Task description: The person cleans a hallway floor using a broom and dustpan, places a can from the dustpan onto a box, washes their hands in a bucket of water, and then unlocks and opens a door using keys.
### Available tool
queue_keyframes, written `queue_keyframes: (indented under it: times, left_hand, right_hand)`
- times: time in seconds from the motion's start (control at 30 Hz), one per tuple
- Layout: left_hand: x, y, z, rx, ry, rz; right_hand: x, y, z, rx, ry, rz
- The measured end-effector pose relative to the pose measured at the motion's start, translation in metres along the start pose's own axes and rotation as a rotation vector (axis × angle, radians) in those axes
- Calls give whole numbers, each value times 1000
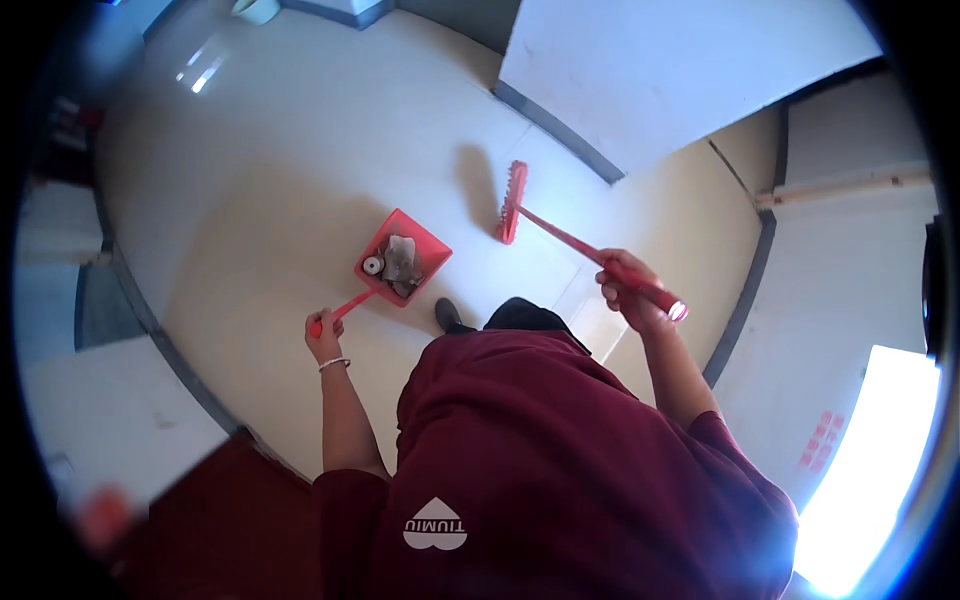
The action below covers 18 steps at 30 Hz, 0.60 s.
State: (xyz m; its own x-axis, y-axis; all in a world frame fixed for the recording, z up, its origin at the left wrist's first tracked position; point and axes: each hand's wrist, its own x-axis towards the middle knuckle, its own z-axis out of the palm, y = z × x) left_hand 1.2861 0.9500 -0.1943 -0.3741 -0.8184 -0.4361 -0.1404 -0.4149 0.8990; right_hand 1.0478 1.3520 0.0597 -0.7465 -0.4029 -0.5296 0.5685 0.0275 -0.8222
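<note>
My left hand [325,335] is closed around the handle of a red dustpan [428,247], held out in front of me on the left. Inside the pan lie a crumpled greyish scrap [401,260] and a small white round item [373,265], with other bits I cannot make out. My right hand [632,287] grips the red handle of a broom [513,203]. The broom's red head is to the right of the dustpan, apart from it, and its shadow falls on the floor beside it.
Pale glossy floor [270,130] spreads around me. A white wall [660,80] with a grey baseboard juts in at the upper right. A whitish bucket [256,10] stands at the far upper left. On the lower right is a bright light [870,475]; a dark red surface [235,520] lies lower left.
</note>
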Motion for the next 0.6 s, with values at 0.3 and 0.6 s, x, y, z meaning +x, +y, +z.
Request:
queue_keyframes:
  times: [0.3,0.6]
  left_hand:
    - [98,66,191,292,-417,198]
    - [137,140,393,530,-810,355]
  right_hand:
    - [32,-89,-33,-269,326,-286]
    - [119,-134,-59,-371,643,-193]
